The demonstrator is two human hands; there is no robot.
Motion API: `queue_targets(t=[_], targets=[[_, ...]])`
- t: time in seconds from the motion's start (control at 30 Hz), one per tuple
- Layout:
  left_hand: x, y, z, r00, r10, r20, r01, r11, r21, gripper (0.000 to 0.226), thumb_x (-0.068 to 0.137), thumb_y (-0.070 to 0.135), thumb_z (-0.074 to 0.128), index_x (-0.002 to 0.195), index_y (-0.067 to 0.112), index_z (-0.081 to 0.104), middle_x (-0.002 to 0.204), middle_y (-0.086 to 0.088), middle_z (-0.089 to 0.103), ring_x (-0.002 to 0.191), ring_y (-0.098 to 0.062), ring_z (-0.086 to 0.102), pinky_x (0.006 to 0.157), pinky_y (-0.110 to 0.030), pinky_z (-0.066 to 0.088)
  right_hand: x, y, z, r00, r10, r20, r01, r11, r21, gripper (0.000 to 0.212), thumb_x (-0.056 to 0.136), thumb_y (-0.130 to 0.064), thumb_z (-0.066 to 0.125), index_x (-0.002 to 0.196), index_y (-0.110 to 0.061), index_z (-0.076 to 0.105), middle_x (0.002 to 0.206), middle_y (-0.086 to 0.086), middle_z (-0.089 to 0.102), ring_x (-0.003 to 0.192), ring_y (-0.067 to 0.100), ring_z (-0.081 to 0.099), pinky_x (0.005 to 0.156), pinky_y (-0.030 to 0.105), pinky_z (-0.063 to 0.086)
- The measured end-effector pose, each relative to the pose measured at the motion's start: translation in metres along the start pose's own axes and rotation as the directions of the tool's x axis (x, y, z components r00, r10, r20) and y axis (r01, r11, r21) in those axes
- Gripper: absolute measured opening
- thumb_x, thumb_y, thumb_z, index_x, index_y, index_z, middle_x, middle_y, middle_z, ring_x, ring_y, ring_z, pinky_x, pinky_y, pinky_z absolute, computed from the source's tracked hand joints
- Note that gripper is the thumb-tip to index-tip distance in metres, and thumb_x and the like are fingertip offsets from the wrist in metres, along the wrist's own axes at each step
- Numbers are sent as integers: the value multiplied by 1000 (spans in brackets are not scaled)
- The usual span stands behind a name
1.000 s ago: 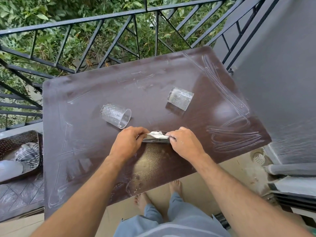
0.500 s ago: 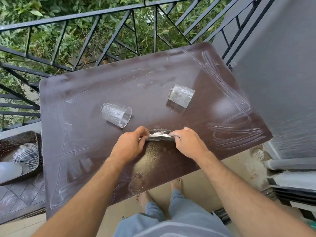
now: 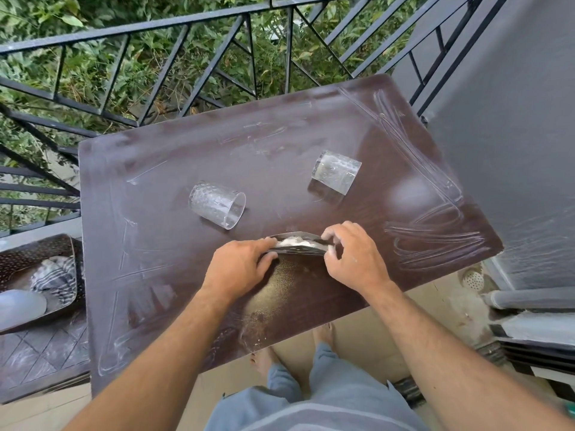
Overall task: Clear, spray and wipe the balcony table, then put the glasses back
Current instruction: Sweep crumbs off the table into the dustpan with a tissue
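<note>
Brown and glossy, the rectangular plastic balcony table (image 3: 149,231) carries pale streaks of dust and smear marks across its top, thickest toward the right side; near its front edge both hands work on one thin, silvery, perforated metal sheet (image 3: 297,244) bowed upward, with a little heap of white powder (image 3: 294,242) lying along its fold; the left hand (image 3: 238,270) pinches the sheet's left end between thumb and fingers, and the right hand (image 3: 351,258) grips the right end with curled fingers; below the sheet a fan of fine yellowish grit (image 3: 273,290) spreads over the tabletop toward the front edge; beyond the hands a clear textured drinking glass (image 3: 217,204) lies on its side, mouth toward the person, and a second clear glass tumbler (image 3: 336,172) also lies tipped, further right and well apart from the first; both glasses sit between the hands and the black metal railing (image 3: 174,23), behind which green foliage (image 3: 93,70) fills the view; a grey wall (image 3: 513,135) stands close against the table's right side; at left, lower than the table, a dark perforated tray (image 3: 37,253) holds a striped cloth (image 3: 54,275) and something pale and rounded that I cannot identify; bare feet (image 3: 261,359) show on the tan floor beneath the table edge.
</note>
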State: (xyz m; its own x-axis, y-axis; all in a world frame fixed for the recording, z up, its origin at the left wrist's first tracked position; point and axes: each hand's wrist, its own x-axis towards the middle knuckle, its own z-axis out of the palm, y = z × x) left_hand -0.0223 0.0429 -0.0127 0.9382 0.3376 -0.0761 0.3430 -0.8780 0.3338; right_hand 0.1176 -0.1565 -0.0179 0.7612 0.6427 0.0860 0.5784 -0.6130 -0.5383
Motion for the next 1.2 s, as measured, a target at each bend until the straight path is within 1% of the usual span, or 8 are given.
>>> queue_targets(t=[0.13, 0.27, 0.37, 0.5, 0.67, 0.8, 1.07, 1.2], targets=[[5, 0, -5, 997, -56, -59, 53, 997, -63, 34, 93, 44, 59, 123, 27, 63, 112, 7, 73, 104, -17, 68, 88, -35, 55, 0, -5, 1, 977, 48, 207, -53, 998, 17, 58, 78, -29, 73, 131, -25, 51, 119, -12, 51, 114, 6, 46, 96, 18, 33], [15, 4, -4, 988, -84, 126, 101, 985, -141, 63, 89, 35, 69, 145, 25, 44, 138, 3, 59, 122, -20, 59, 104, -38, 48, 1, -6, 10, 917, 150, 370, -142, 989, -47, 60, 87, -29, 69, 142, -27, 44, 138, -8, 52, 127, 14, 44, 106, 30, 35], [18, 9, 3, 977, -92, 193, 122, 982, -146, 63, 88, 32, 70, 145, 27, 46, 142, 4, 57, 127, -19, 56, 106, -36, 45, 1, -3, 14, 927, 171, 334, -187, 982, 18, 47, 89, -23, 66, 133, -27, 54, 126, -7, 60, 116, 15, 54, 99, 30, 40], [18, 14, 8, 982, -145, 125, 163, 974, -158, 42, 90, 22, 64, 130, 30, 59, 129, 9, 66, 114, -20, 64, 97, -36, 51, 8, 1, 11, 925, 160, 344, -194, 979, 68, 36, 87, -25, 67, 122, -32, 62, 112, -11, 67, 102, 12, 59, 90, 29, 46], [7, 11, 8, 971, -227, 71, 236, 960, -151, 38, 90, 16, 61, 124, 33, 61, 123, 15, 68, 107, -16, 67, 93, -31, 52, 17, -1, 10, 918, 62, 393, -103, 991, 84, 36, 86, -27, 67, 122, -34, 63, 114, -17, 68, 104, 6, 60, 92, 25, 46], [-3, -1, -1, 959, -282, 24, 282, 948, -147, 38, 89, 18, 62, 122, 35, 61, 119, 16, 69, 105, -14, 67, 91, -28, 50, 31, -14, 14, 915, -10, 404, -33, 995, 99, 41, 87, -26, 68, 127, -30, 63, 125, -13, 65, 118, 6, 55, 99, 17, 38], [-33, -37, -29, 936, -344, -70, 333, 933, -134, 37, 88, 20, 62, 122, 34, 62, 116, 15, 71, 104, -16, 67, 87, -32, 53, 40, -66, 34, 914, -123, 386, 77, 988, 133, 36, 83, -25, 69, 117, -34, 66, 107, -21, 71, 99, -2, 60, 91, 19, 46], [-68, -67, -35, 940, -325, -105, 317, 944, -89, 36, 86, 24, 62, 121, 32, 60, 114, 13, 71, 104, -18, 67, 83, -35, 55, 33, -100, 52, 899, -167, 405, 129, 984, 120, 38, 83, -27, 71, 120, -33, 66, 110, -17, 72, 102, 5, 63, 90, 18, 44]])
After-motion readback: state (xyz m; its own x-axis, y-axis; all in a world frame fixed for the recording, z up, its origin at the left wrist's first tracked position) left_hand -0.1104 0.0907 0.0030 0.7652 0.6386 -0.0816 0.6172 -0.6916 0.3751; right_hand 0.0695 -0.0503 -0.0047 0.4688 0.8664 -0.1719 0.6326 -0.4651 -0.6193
